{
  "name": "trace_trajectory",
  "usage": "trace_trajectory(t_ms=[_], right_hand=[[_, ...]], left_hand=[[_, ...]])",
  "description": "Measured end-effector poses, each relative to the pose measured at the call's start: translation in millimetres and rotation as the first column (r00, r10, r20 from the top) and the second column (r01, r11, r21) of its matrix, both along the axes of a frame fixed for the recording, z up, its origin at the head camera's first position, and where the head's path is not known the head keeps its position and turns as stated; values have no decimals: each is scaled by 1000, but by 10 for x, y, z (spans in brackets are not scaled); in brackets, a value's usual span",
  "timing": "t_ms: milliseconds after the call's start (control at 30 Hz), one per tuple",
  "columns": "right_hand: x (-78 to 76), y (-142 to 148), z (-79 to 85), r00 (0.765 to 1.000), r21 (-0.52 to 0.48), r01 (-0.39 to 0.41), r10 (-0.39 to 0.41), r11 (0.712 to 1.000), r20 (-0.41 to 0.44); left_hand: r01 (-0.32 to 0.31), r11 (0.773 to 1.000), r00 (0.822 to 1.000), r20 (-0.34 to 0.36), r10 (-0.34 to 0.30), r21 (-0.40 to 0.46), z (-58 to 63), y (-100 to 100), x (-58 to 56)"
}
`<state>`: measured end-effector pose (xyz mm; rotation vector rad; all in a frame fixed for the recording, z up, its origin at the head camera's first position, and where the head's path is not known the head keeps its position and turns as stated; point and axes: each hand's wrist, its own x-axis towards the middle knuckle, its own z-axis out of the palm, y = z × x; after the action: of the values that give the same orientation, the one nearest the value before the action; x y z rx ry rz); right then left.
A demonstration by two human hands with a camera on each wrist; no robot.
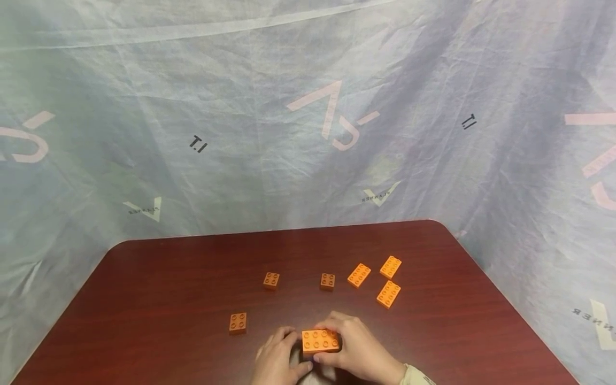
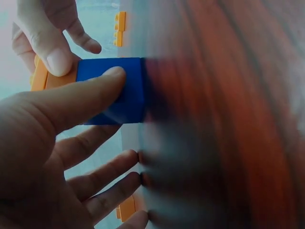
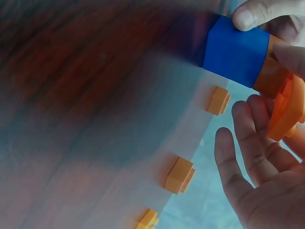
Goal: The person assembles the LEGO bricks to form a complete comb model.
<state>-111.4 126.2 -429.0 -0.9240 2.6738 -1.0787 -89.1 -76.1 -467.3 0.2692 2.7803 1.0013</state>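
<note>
Near the table's front edge stands a small stack. A blue block [image 2: 131,90] is at its bottom, a darker orange brick [image 3: 269,76] sits above it, and a thin bright orange eight-stud brick [image 1: 320,341] tops it, overhanging the stack in the right wrist view. My left hand [image 1: 279,357] pinches the blue block, thumb on its near face and index finger behind. My right hand [image 1: 353,345] grips the orange bricks from the right, its thumb on the darker one. Its other fingers are spread in the right wrist view. The block's far side is hidden.
Three small four-stud orange bricks lie apart: one at left [image 1: 238,323], one farther back [image 1: 271,280], one behind the hands [image 1: 328,282]. Three thin eight-stud bricks [image 1: 359,275] group at back right. A grey printed cloth [image 1: 240,133] hangs round the dark red table [image 1: 159,299].
</note>
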Motion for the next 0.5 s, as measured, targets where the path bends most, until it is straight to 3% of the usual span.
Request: trace_trajectory(t_ms=[367, 500], right_hand=[[-9, -28, 30, 999, 70, 8, -5, 997, -44], [-1, -37, 34, 999, 79, 11, -8, 997, -48]], left_hand=[[26, 1000, 1000, -12, -26, 9, 77, -84, 46], [22, 998, 1000, -19, -21, 55, 88, -147, 54]])
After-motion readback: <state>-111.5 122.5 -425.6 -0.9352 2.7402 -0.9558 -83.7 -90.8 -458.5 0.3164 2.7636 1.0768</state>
